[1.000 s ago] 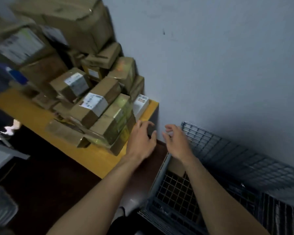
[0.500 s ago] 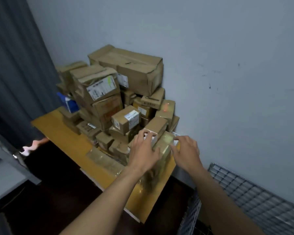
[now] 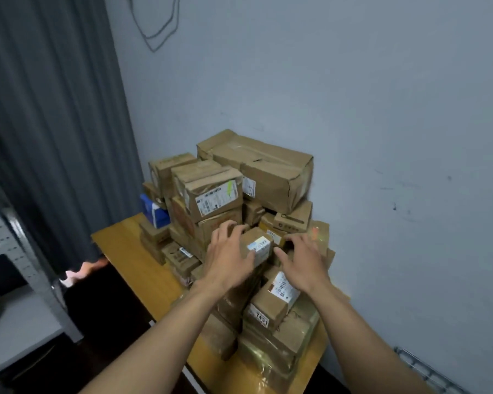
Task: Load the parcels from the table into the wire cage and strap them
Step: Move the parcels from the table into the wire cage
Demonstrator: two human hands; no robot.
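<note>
A heap of brown cardboard parcels [image 3: 256, 177] is stacked on the yellow wooden table [image 3: 125, 245] against the wall. Both my hands reach into the front of the heap around a small labelled box [image 3: 258, 245]. My left hand [image 3: 228, 260] lies against its left side with the thumb on its front and the fingers spread. My right hand [image 3: 305, 260] hovers just to its right, fingers apart, above another labelled parcel [image 3: 276, 297]. The small box still rests on the pile. Only a corner of the wire cage [image 3: 427, 371] shows at the bottom right.
A long large carton [image 3: 268, 169] tops the heap. A blue box [image 3: 151, 211] sits at the heap's left. A dark curtain [image 3: 54, 137] hangs on the left, with a grey metal shelf [image 3: 20, 251] below it. The floor is dark.
My view has swung from the cage up to the parcel heap. Both hands have moved from the table's edge up the pile to the small labelled box.
</note>
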